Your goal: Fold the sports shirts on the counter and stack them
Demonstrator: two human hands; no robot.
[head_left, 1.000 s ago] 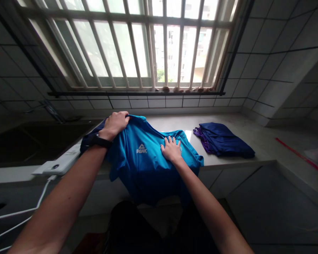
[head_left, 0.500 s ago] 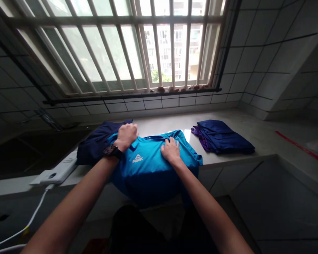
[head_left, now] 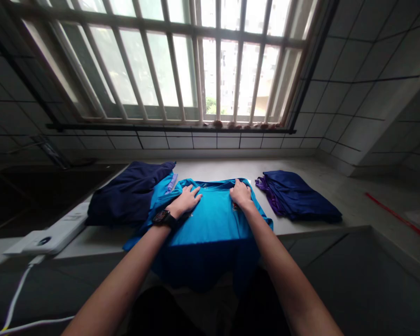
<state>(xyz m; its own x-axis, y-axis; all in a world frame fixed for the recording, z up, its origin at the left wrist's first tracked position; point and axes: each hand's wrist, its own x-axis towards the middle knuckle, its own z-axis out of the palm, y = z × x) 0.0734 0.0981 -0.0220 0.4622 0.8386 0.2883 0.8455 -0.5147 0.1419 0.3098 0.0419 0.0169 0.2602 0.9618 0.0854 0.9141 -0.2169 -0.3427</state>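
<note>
A bright blue T-shirt point(head_left: 212, 214) lies over the counter's front edge, its neckline toward the window and its lower part hanging down. My left hand point(head_left: 187, 200), with a black watch on the wrist, rests flat on the shirt just left of the neckline, fingers spread. At the right side of the neckline, my right hand point(head_left: 241, 192) is closed on the shirt fabric, its fingertips partly hidden. Left of the shirt lies a heap of dark navy clothing point(head_left: 126, 196), with more blue and some light purple fabric at its right side.
Folded navy and purple clothes point(head_left: 301, 196) lie on the counter point(head_left: 224, 167) to the right. A white power strip point(head_left: 52, 235) with a cable sits at the left front edge, beside a dark sink area point(head_left: 17, 196). A red strip point(head_left: 399, 217) lies far right. A barred window is behind.
My left hand has gone from a closed grip to lying flat. My right hand has shifted to the right and closed on the fabric. The shirt's printed logo is no longer visible.
</note>
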